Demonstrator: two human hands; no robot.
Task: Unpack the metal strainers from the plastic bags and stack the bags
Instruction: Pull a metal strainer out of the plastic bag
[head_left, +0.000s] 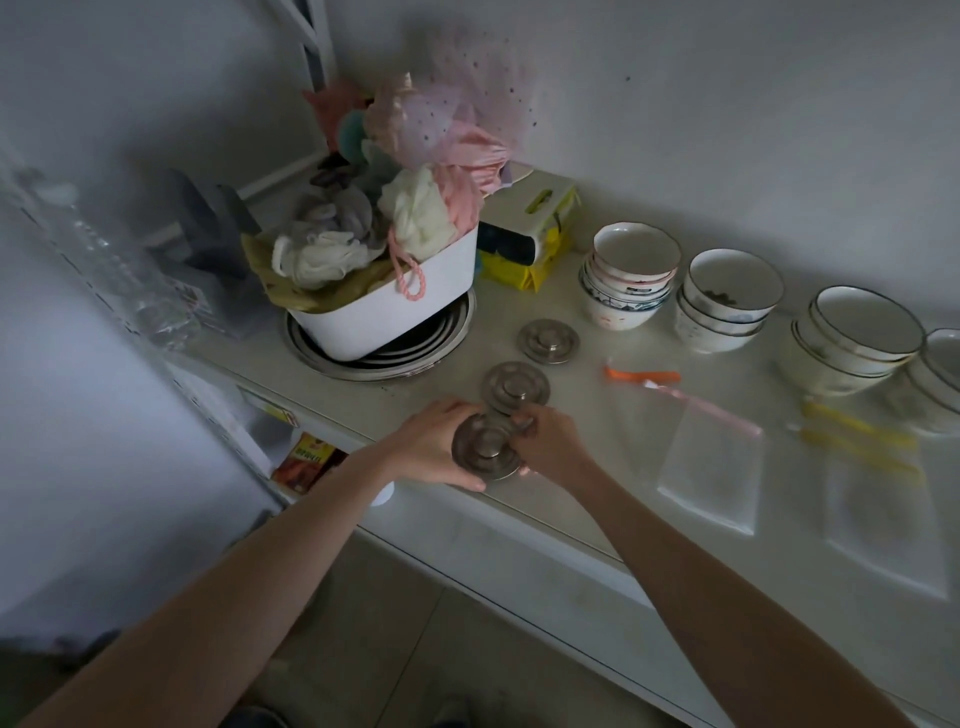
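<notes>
Strainer (485, 451), round dull metal, seemingly knobbed

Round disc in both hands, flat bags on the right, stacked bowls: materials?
Disc: looks like brushed metal, dull grey sheen, stepped rings. Held between left hand and right hand. Bags: clear thin plastic film, countertop visible through them, coloured zip strips. Bowls: probably glazed ceramic, glossy white, painted rims.

Dim, flat light, soft shadows on the bench (519, 519), corners darken and bend, everything slightly soft and blurred
</notes>
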